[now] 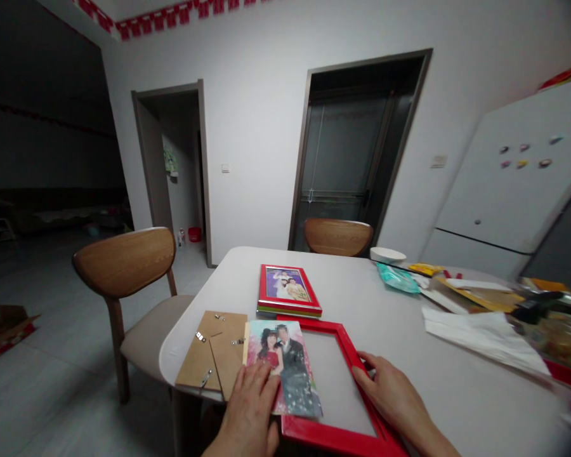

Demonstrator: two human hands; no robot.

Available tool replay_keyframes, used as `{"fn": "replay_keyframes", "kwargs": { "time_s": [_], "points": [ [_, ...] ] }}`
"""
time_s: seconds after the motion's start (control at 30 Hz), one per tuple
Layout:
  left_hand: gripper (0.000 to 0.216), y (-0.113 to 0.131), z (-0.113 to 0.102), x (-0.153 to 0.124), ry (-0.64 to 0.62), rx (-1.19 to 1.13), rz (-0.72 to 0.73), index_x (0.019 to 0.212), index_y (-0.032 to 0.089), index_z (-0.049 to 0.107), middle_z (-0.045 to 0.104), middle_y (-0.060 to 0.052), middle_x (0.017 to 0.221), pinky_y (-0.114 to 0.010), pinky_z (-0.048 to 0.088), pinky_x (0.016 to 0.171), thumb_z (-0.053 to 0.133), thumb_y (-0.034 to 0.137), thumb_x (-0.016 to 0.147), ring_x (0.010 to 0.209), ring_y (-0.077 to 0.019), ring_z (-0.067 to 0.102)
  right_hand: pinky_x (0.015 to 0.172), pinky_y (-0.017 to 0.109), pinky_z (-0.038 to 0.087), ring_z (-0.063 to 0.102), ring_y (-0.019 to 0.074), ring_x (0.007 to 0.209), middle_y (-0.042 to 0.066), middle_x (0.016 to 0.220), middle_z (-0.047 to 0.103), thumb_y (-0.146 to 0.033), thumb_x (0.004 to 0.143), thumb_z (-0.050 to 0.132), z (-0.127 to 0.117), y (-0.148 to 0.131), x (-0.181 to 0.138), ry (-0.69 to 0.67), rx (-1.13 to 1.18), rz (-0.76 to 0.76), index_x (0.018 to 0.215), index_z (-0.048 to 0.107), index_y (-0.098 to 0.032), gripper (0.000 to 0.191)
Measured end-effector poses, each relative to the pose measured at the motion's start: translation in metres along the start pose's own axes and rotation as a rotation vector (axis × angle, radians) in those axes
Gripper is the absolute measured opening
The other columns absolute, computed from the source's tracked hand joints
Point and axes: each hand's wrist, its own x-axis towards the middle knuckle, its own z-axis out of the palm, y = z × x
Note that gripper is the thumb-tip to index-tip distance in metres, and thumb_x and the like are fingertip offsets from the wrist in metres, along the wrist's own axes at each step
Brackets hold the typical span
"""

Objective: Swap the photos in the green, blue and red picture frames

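Head view, left hand: the left hand (pixel 254 406) has its fingers over the lower left edge of a glossy colour photo print (pixel 295 374) of two people, one in red, one in a dark suit; can't tell if the thumb pinches it from below.
Head view, right hand: the right hand (pixel 393 390) grasps the right rail of a red rectangular picture frame (pixel 333 435), thumb and fingers at the rail.
Photo position: overlaps the frame's left rail and part of its opening.
Frame position: near edge of the white table (pixel 361 298), pale surface showing through the opening.
Backing: brown fibreboard panels (pixel 204 349) with metal clips, left of the photo, partly overlapping.
Stack: red-bordered framed picture (pixel 288 289) on top, just beyond the frame.
Table right side: white bowl (pixel 387 255), teal plastic packet (pixel 397 278), crumpled white sheet (pixel 480 336).
Chairs: brown wood-backed chair (pixel 126 261) at left, another wooden chair back (pixel 339 237) at the far side.
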Motion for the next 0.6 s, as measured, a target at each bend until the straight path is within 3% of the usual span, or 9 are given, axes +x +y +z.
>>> {"fn": "replay_keyframes", "kwargs": {
  "time_s": [0.17,0.27,0.33,0.43,0.6],
  "points": [
    [0.063,-0.004,0.006,0.005,0.01,0.025,0.063,0.119,0.016,0.043,0.041,-0.012,0.127,-0.046,0.029,0.096,0.046,0.006,0.057,0.117,-0.0279,0.035,0.084,0.031,0.037,0.053,0.0217,0.09,0.012,0.098,0.06,-0.031,0.072,0.041,0.004,-0.004,0.001,0.069,0.016,-0.114,0.097,0.059,-0.013,0.036],
    [0.05,-0.009,0.008,0.006,0.102,0.057,0.124,0.114,0.017,0.048,0.049,-0.011,0.12,-0.042,0.038,0.091,0.043,0.007,0.066,0.111,-0.0254,0.044,0.089,0.034,0.033,0.05,0.0225,0.096,0.011,0.1,0.059,-0.029,0.069,0.045,0.003,-0.016,-0.002,0.166,0.106,-0.184,0.093,0.06,-0.014,0.033],
    [0.046,-0.011,0.002,0.008,0.195,0.049,0.163,0.113,0.019,0.049,0.052,-0.009,0.117,-0.039,0.04,0.09,0.04,0.007,0.07,0.109,-0.0225,0.046,0.085,0.034,0.037,0.052,0.0219,0.092,0.009,0.099,0.06,-0.03,0.068,0.046,0.0,-0.03,-0.007,0.153,0.244,-0.203,0.092,0.061,-0.016,0.031],
    [0.042,-0.012,-0.017,0.015,0.376,-0.072,0.12,0.113,0.02,0.049,0.056,-0.006,0.113,-0.034,0.04,0.091,0.036,0.008,0.075,0.106,-0.0188,0.049,0.07,0.029,0.044,0.056,0.0184,0.076,0.007,0.086,0.063,-0.034,0.071,0.045,-0.004,-0.054,-0.016,-0.035,0.507,-0.193,0.086,0.063,-0.018,0.029],
    [0.027,-0.003,-0.046,0.024,0.67,-0.564,-0.224,0.099,0.016,0.058,0.064,-0.007,0.095,-0.032,0.046,0.078,0.042,0.027,0.08,0.09,-0.0217,0.058,0.045,0.02,0.038,0.053,0.0104,0.052,0.005,0.07,0.063,-0.038,0.07,0.049,0.004,-0.086,-0.032,-0.474,0.901,-0.099,0.075,0.062,-0.013,0.029]
  ]
}}
